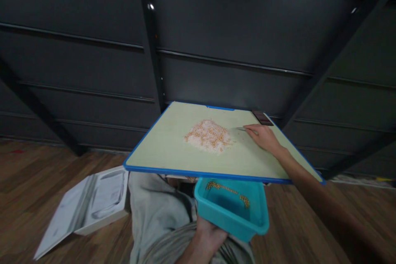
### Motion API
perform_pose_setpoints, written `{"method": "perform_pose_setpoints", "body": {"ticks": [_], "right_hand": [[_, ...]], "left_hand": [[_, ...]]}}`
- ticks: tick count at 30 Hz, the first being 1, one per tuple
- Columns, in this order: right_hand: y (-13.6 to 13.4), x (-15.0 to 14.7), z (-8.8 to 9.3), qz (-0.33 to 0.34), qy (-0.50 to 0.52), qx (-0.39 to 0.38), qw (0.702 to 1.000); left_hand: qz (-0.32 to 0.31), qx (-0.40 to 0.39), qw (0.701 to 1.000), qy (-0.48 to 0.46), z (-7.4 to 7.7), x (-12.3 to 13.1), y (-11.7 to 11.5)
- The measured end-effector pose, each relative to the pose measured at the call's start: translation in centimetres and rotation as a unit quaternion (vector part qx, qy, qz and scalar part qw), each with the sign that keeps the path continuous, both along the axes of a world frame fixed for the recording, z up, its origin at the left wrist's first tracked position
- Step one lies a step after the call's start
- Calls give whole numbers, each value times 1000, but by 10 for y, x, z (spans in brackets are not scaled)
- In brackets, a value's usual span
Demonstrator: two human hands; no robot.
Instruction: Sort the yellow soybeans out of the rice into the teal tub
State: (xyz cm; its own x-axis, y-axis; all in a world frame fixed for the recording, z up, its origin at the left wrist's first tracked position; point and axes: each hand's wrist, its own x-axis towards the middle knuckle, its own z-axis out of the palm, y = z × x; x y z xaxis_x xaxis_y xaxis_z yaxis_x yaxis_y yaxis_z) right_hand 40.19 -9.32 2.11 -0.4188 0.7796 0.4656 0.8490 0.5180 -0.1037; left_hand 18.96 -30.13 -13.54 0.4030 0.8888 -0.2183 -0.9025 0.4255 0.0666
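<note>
On the pale, blue-edged board [154, 152] lies a heap of whitish grains mixed with small gold-coloured beads [208, 135]. My right hand [262, 137] is at the heap's right side, pinching a thin pointed metal tool [240, 128] whose tip points toward it; whether this is a knife or tweezers I cannot tell. Below the board's near edge, my left hand [209, 235] grips a teal plastic tub [230, 218] from underneath, its fingers partly hidden. Inside the tub, gold beads [244, 201] have gathered along the far side and the right.
A dark flat slab [262, 117] rests at the board's far right corner. An open white box [107, 198] with a moulded insert is on the wooden floor [18, 198] to the left. Dark metal panels [235, 20] rise behind the board.
</note>
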Motion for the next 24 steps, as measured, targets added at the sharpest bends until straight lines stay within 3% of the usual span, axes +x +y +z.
{"method": "perform_pose_setpoints", "body": {"ticks": [12,20,24], "right_hand": [[-81,-8,-4,80,-10,-25,996],[-105,3,-1,63,30,15,997],[-118,-5,-4,90,21,10,996]], "left_hand": [[-16,-43,998,35,16,0,1],[-12,-36,999,31,13,1,2],[-17,-18,1000,10,15,0,2]]}}
